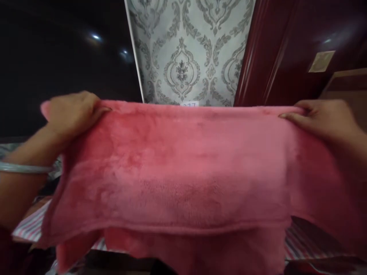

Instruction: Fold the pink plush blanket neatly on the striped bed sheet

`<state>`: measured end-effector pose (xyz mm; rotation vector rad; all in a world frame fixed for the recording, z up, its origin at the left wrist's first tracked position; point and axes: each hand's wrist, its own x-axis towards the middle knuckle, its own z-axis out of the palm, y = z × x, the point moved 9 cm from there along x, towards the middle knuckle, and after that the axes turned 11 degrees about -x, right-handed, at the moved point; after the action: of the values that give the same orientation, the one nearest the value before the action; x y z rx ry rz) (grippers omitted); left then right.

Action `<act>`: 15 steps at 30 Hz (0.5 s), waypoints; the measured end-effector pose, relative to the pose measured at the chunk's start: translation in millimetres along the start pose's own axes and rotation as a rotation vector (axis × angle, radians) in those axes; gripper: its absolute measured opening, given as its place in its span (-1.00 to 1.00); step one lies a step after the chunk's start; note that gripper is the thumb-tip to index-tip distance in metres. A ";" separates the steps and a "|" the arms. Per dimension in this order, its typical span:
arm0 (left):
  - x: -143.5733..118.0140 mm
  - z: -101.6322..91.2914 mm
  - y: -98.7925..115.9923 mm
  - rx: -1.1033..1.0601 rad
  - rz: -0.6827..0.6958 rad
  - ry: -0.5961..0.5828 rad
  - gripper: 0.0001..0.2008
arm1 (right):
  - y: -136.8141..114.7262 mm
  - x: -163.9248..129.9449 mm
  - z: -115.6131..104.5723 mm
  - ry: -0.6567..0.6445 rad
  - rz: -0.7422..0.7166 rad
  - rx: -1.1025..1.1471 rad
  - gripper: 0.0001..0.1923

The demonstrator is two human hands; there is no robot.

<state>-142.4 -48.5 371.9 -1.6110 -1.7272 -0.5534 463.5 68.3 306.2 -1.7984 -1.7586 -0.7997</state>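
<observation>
A pink plush cloth, like a towel or small blanket, hangs stretched between my two hands, folded over along its top edge. My left hand is closed on the upper left corner, thumb on the near face. At the upper right, my right hand pinches the same edge, its thumb also on the near side. The front layer ends in a stitched hem, and a further layer hangs below it. On the right, another part of the cloth drapes down in shadow. The fingers behind the cloth are hidden.
Behind the cloth is a patterned wallpaper wall, between a dark glossy panel and a dark red door or cabinet. A cardboard box stands at the right. Striped fabric shows below on a surface.
</observation>
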 end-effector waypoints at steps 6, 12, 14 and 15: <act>-40.8 183.1 5.7 0.066 0.111 -0.429 -0.62 | -91.8 -33.2 149.8 -0.322 -0.194 0.054 -0.68; -84.9 314.6 8.3 -0.167 0.015 -0.634 -0.74 | -123.8 -74.1 276.7 -0.525 -0.242 0.054 -0.61; -90.3 339.4 2.2 -0.257 -0.044 -0.648 -0.73 | -120.6 -80.7 297.4 -0.555 -0.231 0.101 -0.56; -91.6 348.5 -4.0 -0.299 -0.081 -0.646 -0.71 | -117.9 -83.1 304.4 -0.570 -0.228 0.137 -0.55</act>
<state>-218.3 139.8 74.3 -2.0968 -2.2644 -0.3571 366.6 229.9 27.0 -1.8715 -2.3425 -0.2366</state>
